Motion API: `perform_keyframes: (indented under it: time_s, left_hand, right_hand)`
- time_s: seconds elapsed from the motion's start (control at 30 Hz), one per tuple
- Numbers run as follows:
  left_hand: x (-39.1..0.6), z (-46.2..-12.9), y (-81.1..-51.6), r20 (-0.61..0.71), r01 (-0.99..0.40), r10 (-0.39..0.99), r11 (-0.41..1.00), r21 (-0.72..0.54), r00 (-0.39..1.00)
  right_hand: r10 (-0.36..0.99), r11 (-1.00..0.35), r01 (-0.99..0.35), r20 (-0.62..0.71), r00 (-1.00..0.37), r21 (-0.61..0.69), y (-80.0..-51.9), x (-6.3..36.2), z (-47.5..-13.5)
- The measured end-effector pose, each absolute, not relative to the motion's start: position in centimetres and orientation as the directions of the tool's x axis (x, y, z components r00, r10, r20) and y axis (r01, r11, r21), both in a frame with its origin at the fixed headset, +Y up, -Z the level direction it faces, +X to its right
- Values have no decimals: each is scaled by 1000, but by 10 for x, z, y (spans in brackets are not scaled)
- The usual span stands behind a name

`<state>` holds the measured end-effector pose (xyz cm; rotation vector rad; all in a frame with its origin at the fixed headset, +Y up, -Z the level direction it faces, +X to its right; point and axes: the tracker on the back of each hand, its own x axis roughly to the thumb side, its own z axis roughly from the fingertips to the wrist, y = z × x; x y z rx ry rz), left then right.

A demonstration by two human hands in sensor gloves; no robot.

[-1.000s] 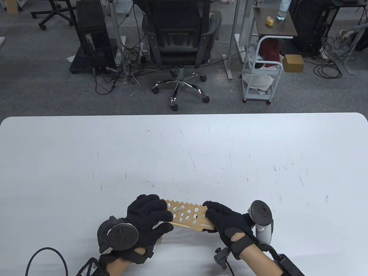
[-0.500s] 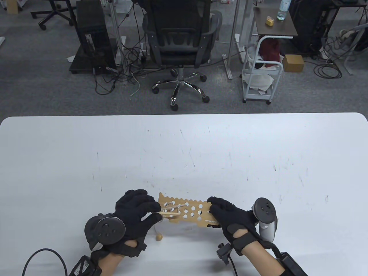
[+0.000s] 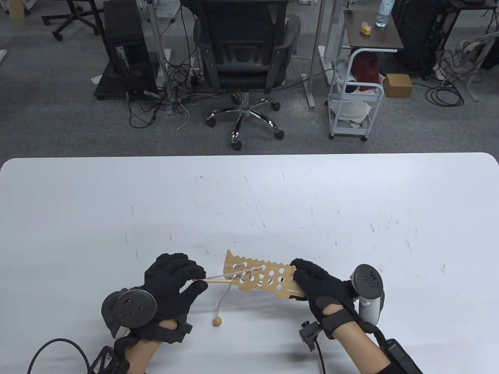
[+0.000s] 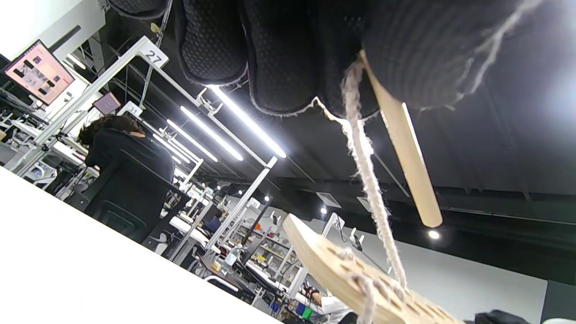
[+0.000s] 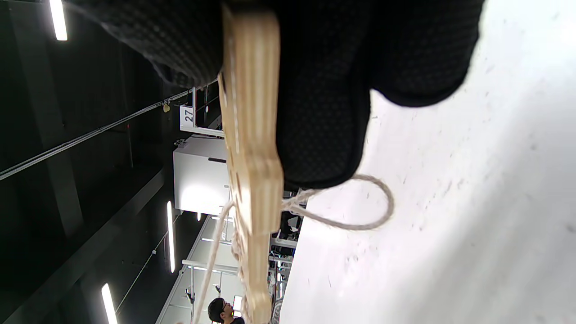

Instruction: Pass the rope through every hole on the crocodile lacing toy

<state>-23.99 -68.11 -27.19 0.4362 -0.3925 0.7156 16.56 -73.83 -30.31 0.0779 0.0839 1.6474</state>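
The wooden crocodile board (image 3: 262, 277) with several holes is held above the table near its front edge. My right hand (image 3: 312, 281) grips its right end; the board shows edge-on in the right wrist view (image 5: 252, 148). My left hand (image 3: 183, 277) pinches the wooden needle (image 3: 220, 279) and the rope (image 3: 241, 272), which runs taut into holes at the board's left end. In the left wrist view the needle (image 4: 405, 148) and rope (image 4: 369, 175) hang from my fingers toward the board (image 4: 351, 279). A rope tail with a wooden bead (image 3: 217, 321) hangs down to the table.
The white table (image 3: 249, 202) stretches far beyond the hands. A loop of rope (image 5: 355, 211) hangs under the board on the table side. An office chair (image 3: 243, 58) and a cart (image 3: 356, 93) stand on the floor beyond the far edge.
My left hand has moved left, drawing the needle and rope out of the board. My right hand and the board have shifted right and slightly up. The beaded tail now hangs in view.
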Motion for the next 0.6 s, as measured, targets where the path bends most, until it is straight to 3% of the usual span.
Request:
perform_keyframes:
  time_s: [0.6]
  left_hand:
    - [-276,-272,-671,416,-732,603,585,350,681]
  right_hand:
    - [998,-50,-999,-30,-49,-10,-743,192,-315]
